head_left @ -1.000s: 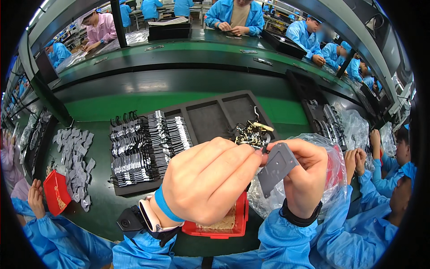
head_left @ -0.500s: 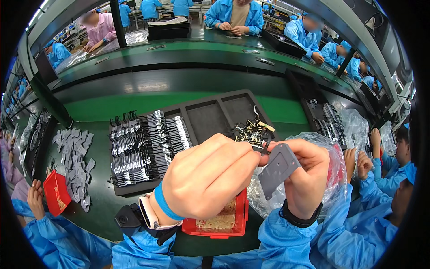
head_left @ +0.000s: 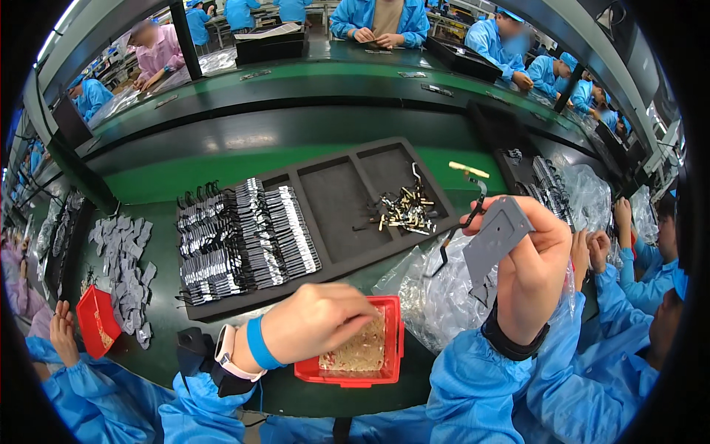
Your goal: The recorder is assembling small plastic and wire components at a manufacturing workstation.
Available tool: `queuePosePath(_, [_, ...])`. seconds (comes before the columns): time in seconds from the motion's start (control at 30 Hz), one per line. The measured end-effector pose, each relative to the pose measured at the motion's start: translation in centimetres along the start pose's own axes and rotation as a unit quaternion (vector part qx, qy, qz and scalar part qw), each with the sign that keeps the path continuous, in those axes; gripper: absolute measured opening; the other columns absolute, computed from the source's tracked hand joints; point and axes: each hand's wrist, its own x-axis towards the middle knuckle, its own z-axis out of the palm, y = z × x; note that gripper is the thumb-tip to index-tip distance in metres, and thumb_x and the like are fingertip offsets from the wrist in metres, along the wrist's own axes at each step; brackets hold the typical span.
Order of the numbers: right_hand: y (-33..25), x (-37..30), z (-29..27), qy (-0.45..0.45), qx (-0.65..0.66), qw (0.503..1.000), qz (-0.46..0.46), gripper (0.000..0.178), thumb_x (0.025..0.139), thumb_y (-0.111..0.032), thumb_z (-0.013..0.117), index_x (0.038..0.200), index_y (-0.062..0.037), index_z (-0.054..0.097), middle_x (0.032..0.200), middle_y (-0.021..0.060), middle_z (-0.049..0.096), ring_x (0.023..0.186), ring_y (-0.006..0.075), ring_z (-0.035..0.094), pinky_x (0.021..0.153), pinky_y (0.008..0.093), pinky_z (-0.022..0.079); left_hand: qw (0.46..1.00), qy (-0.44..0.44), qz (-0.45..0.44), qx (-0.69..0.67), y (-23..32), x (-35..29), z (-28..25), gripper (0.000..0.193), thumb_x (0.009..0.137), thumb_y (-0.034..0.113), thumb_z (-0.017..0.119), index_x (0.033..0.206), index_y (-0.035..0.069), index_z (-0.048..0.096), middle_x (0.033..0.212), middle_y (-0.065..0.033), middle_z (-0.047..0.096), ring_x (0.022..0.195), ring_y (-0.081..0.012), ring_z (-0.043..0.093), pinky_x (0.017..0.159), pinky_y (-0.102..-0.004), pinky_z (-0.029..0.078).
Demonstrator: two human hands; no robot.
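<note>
My right hand (head_left: 534,255) is closed around a thin grey plate (head_left: 497,235) with a raised rectangle on its face. The same fingers pinch a black flex cable (head_left: 478,206), whose gold-coloured end sticks up. Over the red plastic box (head_left: 396,354) is my left hand (head_left: 322,318), fingers bent together; what they hold, if anything, is hidden. Small tan scraps (head_left: 359,349) lie in that box. Beyond my hands a black foam tray (head_left: 336,259) holds rows of black-and-silver parts (head_left: 248,240) and a loose heap of black and gold flex cables (head_left: 408,211).
Grey plates lie in a pile (head_left: 126,259) on the left, by another red box (head_left: 96,320) and a co-worker's hand (head_left: 63,333). Clear plastic bags (head_left: 429,296) lie right of my box. A second black tray (head_left: 510,140) stands far right; co-workers' hands (head_left: 595,248) are at the right.
My left hand has left the plate and moved down and left over the red box. My right hand has shifted slightly right with the plate; the flex cable now shows fully.
</note>
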Motion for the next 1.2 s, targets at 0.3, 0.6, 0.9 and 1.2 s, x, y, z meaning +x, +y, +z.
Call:
queuePosePath(0.3, [0.1, -0.3, 0.2, -0.012, 0.022, 1.0, -0.011, 0.013, 0.086, 0.005, 0.055, 0.096, 0.0107, 0.061, 0.087, 0.0141, 0.066, 0.08, 0.0188, 0.066, 0.073, 0.0267, 0.053, 0.997, -0.049, -0.03, 0.051, -1.2, -1.6, 1.7, 0.013, 0.074, 0.004, 0.063, 0.086, 0.0, 0.065, 0.077, -0.0132, 0.063, 0.07, -0.0284, 0.062, 0.067, -0.0344, 0.051])
queuePosePath(0.6, [-0.2, -0.3, 0.1, -0.014, 0.0, 1.0, -0.013, 0.013, 0.085, 0.004, 0.056, 0.095, 0.0103, 0.062, 0.087, 0.0141, 0.066, 0.08, 0.0184, 0.066, 0.072, 0.0267, 0.053, 0.995, -0.052, -0.059, 0.064, -0.9, -1.5, 1.6, 0.01, 0.073, 0.006, 0.064, 0.08, -0.001, 0.064, 0.075, -0.0136, 0.063, 0.07, -0.0296, 0.061, 0.066, -0.0354, 0.051])
queuePosePath(0.9, [0.5, 0.1, 1.8, 0.014, -0.18, 0.956, -0.231, 0.018, 0.074, 0.01, 0.061, 0.09, 0.0043, 0.066, 0.081, 0.0119, 0.066, 0.072, 0.0202, 0.063, 0.065, 0.0284, 0.049, 0.938, 0.031, -0.161, -0.305, 2.0, 0.0, -1.4, 0.013, 0.08, 0.005, 0.062, 0.089, -0.005, 0.064, 0.084, -0.0136, 0.063, 0.07, -0.0207, 0.063, 0.066, -0.0281, 0.052])
queuePosePath(1.2, [0.4, -0.7, 2.7, -0.008, -0.341, 0.802, -0.489, 0.024, 0.065, -0.004, 0.071, 0.089, -0.0044, 0.068, 0.09, 0.0063, 0.066, 0.081, 0.0218, 0.06, 0.062, 0.0308, 0.05, 0.721, -0.016, -0.059, -0.69, 3.1, 2.7, -1.6, 0.034, 0.095, 0.024, 0.048, 0.108, -0.007, 0.054, 0.098, -0.0118, 0.06, 0.087, -0.0166, 0.059, 0.081, -0.0286, 0.049])
